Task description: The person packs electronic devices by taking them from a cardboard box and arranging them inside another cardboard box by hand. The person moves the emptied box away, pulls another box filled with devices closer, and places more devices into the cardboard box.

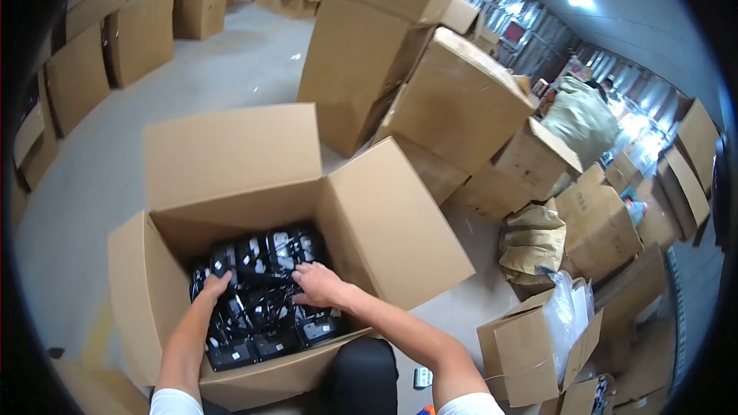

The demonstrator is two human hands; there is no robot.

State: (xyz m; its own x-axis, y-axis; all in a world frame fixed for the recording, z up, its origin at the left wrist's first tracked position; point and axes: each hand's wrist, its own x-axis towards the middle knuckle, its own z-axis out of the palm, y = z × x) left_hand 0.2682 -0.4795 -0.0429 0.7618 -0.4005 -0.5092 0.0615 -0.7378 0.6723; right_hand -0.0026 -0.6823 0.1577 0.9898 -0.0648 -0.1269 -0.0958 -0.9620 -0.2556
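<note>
An open cardboard box [231,160] stands in front of me, its flaps folded outward. Inside lie many black plastic devices [256,347] with cables, packed in rows; their exact kind does not show. My left hand [215,284] reaches in at the left side and is closed at the edge of a black device [223,256], thumb on top and the other fingers mostly hidden. On the right, my right hand [319,284] is over the middle of the pile, fingers apart and touching the black parts.
Tall stacked cartons [354,54] rise beyond the box. At the right are a tan sack [533,240], a small carton [526,353] with clear plastic bags, and more cartons. A person [606,86] is far back beside a large pale green sack [580,119]. Cartons [138,38] line the left.
</note>
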